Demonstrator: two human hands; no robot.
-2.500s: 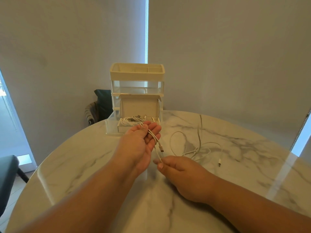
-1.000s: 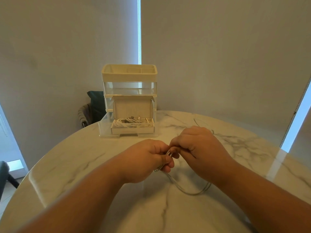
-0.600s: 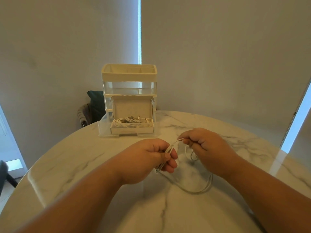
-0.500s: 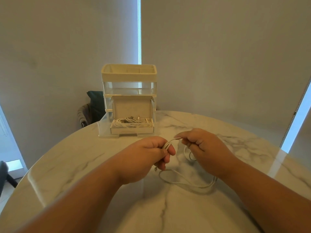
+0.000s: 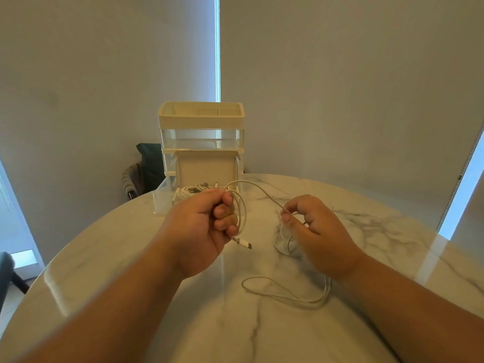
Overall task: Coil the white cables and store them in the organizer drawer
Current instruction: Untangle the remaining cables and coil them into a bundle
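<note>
My left hand (image 5: 201, 229) grips a coiled loop of the white cable (image 5: 262, 191), and the plug end sticks out below its fingers. My right hand (image 5: 311, 231) pinches the same cable farther along, between thumb and forefinger. The strand arcs between both hands, and the slack lies in loops on the table under my right forearm. Behind my left hand stands the cream and clear organizer (image 5: 201, 142), its bottom drawer (image 5: 162, 203) pulled open with coiled white cables inside.
The round white marble table (image 5: 131, 258) carries everything. A dark chair with a cushion (image 5: 146, 169) stands behind the table's far left edge. Another dark seat (image 5: 6, 271) shows at the left border. Grey walls rise behind.
My hands have moved apart, the left one up and toward the organizer, and a longer arc of cable now stretches between them. More loops lie gathered in my left hand.
</note>
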